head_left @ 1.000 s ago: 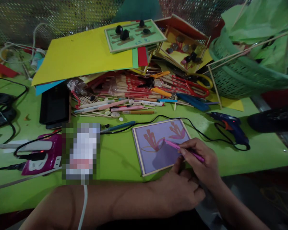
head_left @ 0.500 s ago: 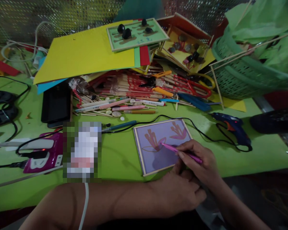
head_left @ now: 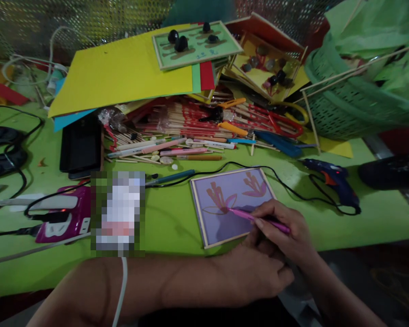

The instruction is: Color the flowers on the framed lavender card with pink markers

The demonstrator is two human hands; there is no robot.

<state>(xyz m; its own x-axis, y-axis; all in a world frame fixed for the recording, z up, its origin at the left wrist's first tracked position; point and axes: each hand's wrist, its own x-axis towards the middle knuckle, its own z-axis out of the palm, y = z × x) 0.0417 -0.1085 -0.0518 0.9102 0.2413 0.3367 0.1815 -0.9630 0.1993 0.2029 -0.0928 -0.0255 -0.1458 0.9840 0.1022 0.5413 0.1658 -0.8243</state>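
Observation:
A pink-purple marker pen [head_left: 241, 213] is pinched in my right hand [head_left: 282, 222], its tip on the drawing at the base of the left flower. The drawing is on a purple panel [head_left: 221, 231] edged with thin wooden sticks, lying tilted on the table. Two flower shapes show on it, with orange-brown upright strokes; the left one has an outlined leaf and a pinkish petal. My left hand [head_left: 259, 272] rests at the panel's near edge, below the right hand, its fingers curled. Whatever those fingers hold, if anything, is hidden.
A glue gun [head_left: 337, 181] with a black cord lies to the right. Markers [head_left: 191, 152], sticks and scissors [head_left: 286, 122] pile up behind. A green basket [head_left: 341, 109] stands at the back right. A blurred-out phone [head_left: 121, 209] and purple power strip [head_left: 68, 227] are left.
The marker's tip has shifted slightly down and left, toward the base of the left flower. My left hand has stayed at the panel's near edge.

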